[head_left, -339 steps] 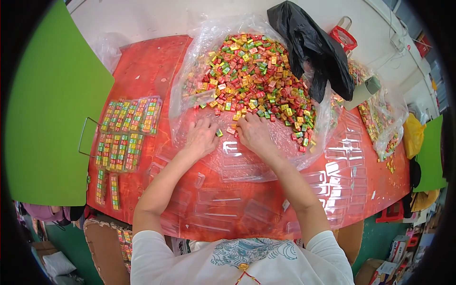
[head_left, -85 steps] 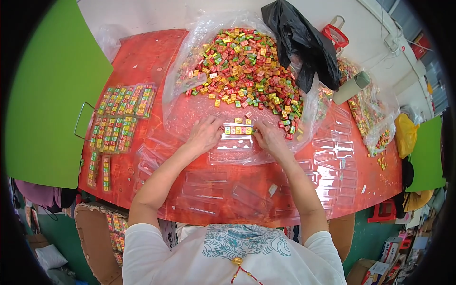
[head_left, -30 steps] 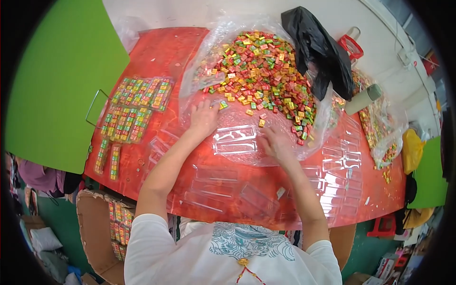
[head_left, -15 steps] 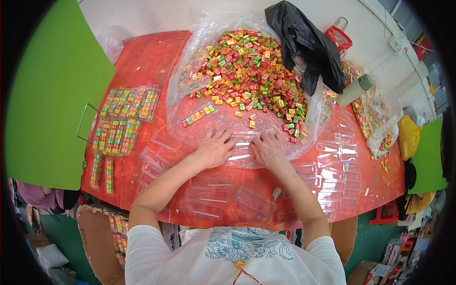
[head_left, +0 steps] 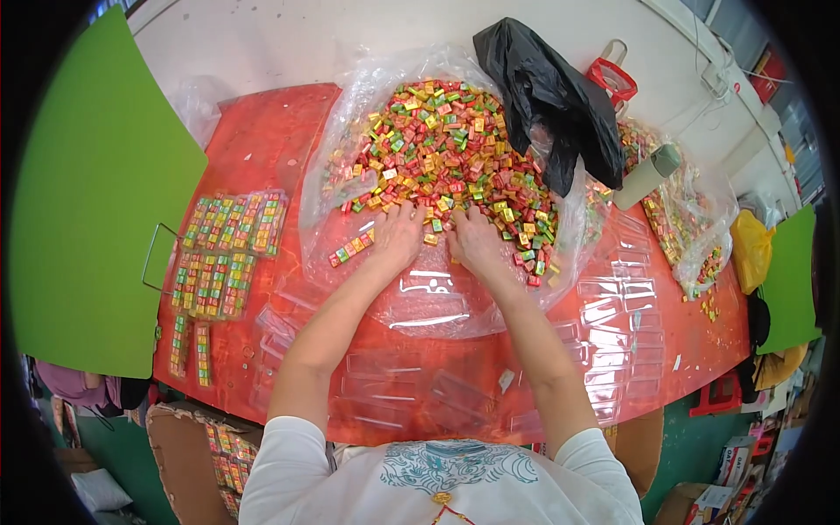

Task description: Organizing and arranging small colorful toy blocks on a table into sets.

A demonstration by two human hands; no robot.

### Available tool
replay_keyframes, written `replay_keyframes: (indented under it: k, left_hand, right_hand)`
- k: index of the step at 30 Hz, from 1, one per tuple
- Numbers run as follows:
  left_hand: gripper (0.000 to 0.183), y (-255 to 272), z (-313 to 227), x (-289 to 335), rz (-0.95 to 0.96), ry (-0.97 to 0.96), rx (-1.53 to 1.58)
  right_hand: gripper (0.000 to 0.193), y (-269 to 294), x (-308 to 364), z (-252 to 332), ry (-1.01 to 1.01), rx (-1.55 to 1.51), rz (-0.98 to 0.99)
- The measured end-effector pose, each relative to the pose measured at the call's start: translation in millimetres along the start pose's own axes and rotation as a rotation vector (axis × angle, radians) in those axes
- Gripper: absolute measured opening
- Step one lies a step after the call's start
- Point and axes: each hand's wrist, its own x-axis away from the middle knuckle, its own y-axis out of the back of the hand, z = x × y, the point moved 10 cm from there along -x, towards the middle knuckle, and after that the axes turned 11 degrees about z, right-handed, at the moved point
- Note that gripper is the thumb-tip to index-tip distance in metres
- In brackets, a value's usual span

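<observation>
A heap of small foil-wrapped candies (head_left: pixel 455 140) in red, yellow, green and orange lies on a spread clear plastic bag (head_left: pixel 328 197). My left hand (head_left: pixel 401 236) rests at the heap's near edge, fingers stretched out and touching candies. Beside it, my right hand (head_left: pixel 477 241) reaches into the same edge with its fingers apart. A few loose candies sit in the gap between the hands. Just left of my left hand lies a filled strip of candies (head_left: pixel 352 248). Clear plastic trays (head_left: pixel 429 306) lie nearer to me, below my hands.
Filled candy strips (head_left: pixel 229 254) stand in rows at the left of the red table (head_left: pixel 271 122). More clear trays (head_left: pixel 617 332) overlap on the right. A black plastic bag (head_left: pixel 560 105), a pale bottle (head_left: pixel 646 178) and another candy bag (head_left: pixel 691 219) lie behind. A cardboard box (head_left: pixel 179 455) stands below.
Both hands have moved forward from the clear trays to the near edge of the candy heap. The view has tilted slightly, so the table sits lower in the picture.
</observation>
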Motion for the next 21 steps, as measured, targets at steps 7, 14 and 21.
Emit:
replay_keyframes:
  k: [7, 14, 21]
  left_hand:
    - [0.038, 5, -10, 31, -0.048, -0.176, -0.02]
    - [0.03, 25, 15, 41, -0.046, -0.123, 0.06]
    - [0.029, 13, 18, 21, 0.072, -0.079, -0.098]
  right_hand:
    - [0.026, 1, 15, 6, 0.165, 0.006, 0.052]
    - [0.023, 20, 27, 4, 0.157, 0.0, 0.012]
    - [0.025, 14, 23, 52, 0.224, 0.038, 0.019]
